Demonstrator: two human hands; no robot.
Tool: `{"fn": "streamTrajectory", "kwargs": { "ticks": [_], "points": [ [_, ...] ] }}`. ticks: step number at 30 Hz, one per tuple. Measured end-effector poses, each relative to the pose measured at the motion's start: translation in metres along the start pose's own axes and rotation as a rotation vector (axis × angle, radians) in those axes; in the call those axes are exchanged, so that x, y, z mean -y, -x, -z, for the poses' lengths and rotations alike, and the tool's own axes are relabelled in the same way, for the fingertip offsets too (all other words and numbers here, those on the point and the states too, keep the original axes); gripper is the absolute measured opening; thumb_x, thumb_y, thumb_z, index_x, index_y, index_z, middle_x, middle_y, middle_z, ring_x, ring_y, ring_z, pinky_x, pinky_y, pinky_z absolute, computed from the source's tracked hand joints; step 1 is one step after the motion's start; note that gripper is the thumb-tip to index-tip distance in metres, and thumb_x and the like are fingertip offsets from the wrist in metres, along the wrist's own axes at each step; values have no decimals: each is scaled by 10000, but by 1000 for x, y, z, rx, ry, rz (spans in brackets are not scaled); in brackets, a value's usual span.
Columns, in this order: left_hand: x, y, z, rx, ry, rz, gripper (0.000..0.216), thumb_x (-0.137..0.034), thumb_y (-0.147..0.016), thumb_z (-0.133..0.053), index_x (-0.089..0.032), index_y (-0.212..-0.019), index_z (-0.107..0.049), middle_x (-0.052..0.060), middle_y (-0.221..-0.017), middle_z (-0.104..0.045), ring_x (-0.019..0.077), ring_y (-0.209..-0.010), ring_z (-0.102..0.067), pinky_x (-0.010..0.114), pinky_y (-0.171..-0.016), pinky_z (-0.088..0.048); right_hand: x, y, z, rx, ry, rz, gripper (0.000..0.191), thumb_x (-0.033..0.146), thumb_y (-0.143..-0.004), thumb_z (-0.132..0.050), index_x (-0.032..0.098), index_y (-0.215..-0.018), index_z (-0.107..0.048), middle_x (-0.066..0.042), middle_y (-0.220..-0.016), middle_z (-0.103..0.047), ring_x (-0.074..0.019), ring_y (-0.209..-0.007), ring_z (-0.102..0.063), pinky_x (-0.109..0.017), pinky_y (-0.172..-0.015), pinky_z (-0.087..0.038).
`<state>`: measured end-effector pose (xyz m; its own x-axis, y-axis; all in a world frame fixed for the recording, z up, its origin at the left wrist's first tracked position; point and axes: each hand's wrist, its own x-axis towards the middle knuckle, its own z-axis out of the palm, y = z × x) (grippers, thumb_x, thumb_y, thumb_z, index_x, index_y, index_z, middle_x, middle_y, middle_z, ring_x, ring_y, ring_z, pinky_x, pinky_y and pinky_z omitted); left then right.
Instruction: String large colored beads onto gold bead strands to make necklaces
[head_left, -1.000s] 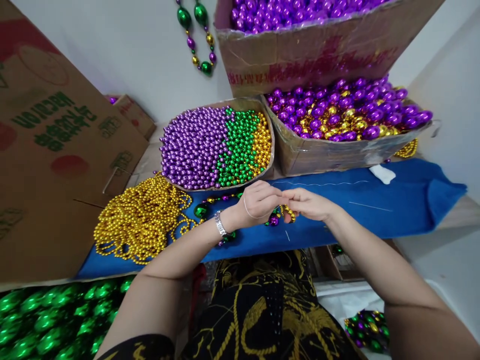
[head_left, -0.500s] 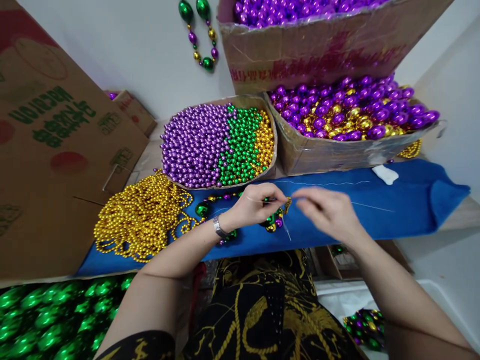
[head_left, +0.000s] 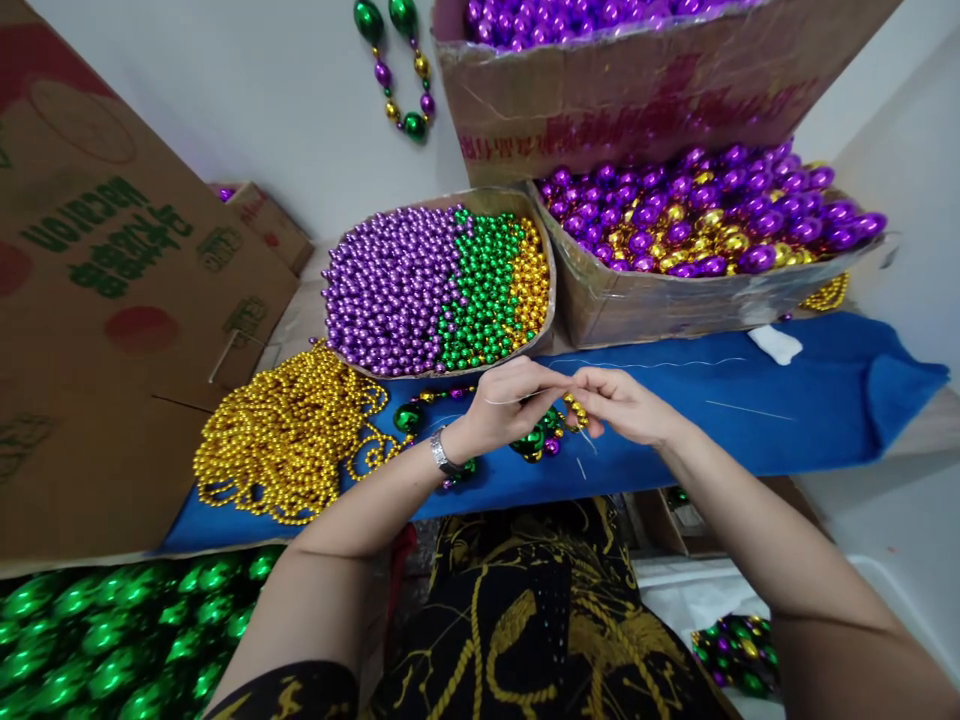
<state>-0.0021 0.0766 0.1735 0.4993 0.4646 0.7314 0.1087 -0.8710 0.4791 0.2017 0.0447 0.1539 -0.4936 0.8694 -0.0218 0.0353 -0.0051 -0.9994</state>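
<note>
My left hand (head_left: 510, 405) is closed, pinching a thin clear thread that crosses its fingers. Its fingertips meet those of my right hand (head_left: 626, 405), also closed. A short piece of gold bead chain (head_left: 575, 410) hangs at my right fingers. What exactly lies between the fingertips is too small to make out. Below and behind my left hand is a bead necklace with large green beads (head_left: 407, 418) and smaller purple and gold ones; my wrist and hand hide part of it.
On the blue cloth (head_left: 810, 410) lie loose threads, a white scrap (head_left: 775, 345) and a heap of gold bead chains (head_left: 274, 440). Behind stand a box of small purple, green and gold beads (head_left: 553, 300) and a box of larger beads (head_left: 637, 305). A tall carton (head_left: 90, 400) stands left.
My right hand has moved left, from slightly apart to touching my left fingertips, and has closed at the gold bead chain. My left hand stays nearly in place.
</note>
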Motion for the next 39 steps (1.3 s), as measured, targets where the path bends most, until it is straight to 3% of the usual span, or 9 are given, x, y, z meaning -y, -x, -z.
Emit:
{"fn": "streamTrajectory", "kwargs": {
  "ticks": [7, 10, 13, 17, 21, 26, 29, 32, 39],
  "points": [
    [9, 7, 1, 63, -180, 26, 119, -245, -933, -596, -183, -979, -686, 46, -883, -748, 133, -795, -680, 281, -729, -550, 5, 8, -5, -156, 267, 62, 321, 485, -975, -474, 174, -936, -547, 30, -633, -605, -73, -564, -576, -201, -572, -474],
    [17, 14, 10, 97, -298, 15, 112, -246, -935, -582, -178, -945, -672, 68, -933, -737, 166, -867, -658, 324, -784, -537, -3, 11, 0, -204, 177, 75, 322, 487, -959, -507, 172, -915, -559, 15, -686, -609, -77, -589, -571, -210, -572, -472],
    [23, 26, 21, 153, -374, 180, 170, -263, -931, -571, -169, -803, -632, 64, -796, -686, 167, -762, -595, 312, -705, -493, -17, 12, 4, -294, 16, 70, 337, 507, -914, -576, 175, -859, -556, 10, -718, -600, -71, -569, -546, -209, -538, -447],
    [14, 34, 24, 131, 148, 614, 252, -344, -958, -516, -165, -799, -591, 35, -743, -636, 119, -633, -531, 258, -585, -444, -36, 10, -1, -287, -124, -30, 364, 531, -863, -634, 172, -838, -573, 17, -647, -577, -77, -541, -520, -208, -508, -421],
    [-5, 31, 8, -175, 902, 820, 246, -390, -901, -621, -172, -804, -561, 75, -1015, -703, 119, -779, -627, 229, -606, -474, -46, 7, -14, -255, -257, -107, 350, 498, -811, -701, 167, -865, -600, 15, -642, -585, -75, -538, -514, -200, -499, -403],
    [-10, 25, -7, -356, 1177, 871, 267, -357, -834, -723, -165, -777, -547, 14, -775, -644, 148, -851, -668, 217, -656, -491, -27, 7, -22, -410, -595, 1, 377, 449, -743, -739, 199, -754, -457, -7, -965, -683, -40, -492, -397, -201, -433, -305],
    [-9, 18, -4, -291, 1154, 848, 300, -384, -825, -728, -164, -751, -538, -2, -712, -595, 125, -735, -631, 219, -614, -469, -2, 2, -24, -370, -654, 65, 365, 441, -774, -708, 222, -767, -416, 30, -790, -629, -58, -472, -331, -214, -438, -283],
    [-8, 10, 6, -189, 1054, 705, 273, -384, -858, -690, -169, -758, -554, -5, -670, -584, 115, -673, -588, 244, -617, -455, 18, -4, -23, -286, -579, 109, 337, 427, -815, -696, 222, -761, -434, 65, -587, -386, -74, -500, -336, -209, -469, -266],
    [-3, 18, 25, -37, 786, 624, 228, -333, -915, -621, -177, -758, -568, -4, -653, -589, 112, -670, -589, 281, -671, -470, 7, 3, -16, -263, -280, 163, 279, 419, -942, -555, 217, -795, -432, 66, -612, -304, -70, -517, -305, -210, -480, -253]
  ]
}}
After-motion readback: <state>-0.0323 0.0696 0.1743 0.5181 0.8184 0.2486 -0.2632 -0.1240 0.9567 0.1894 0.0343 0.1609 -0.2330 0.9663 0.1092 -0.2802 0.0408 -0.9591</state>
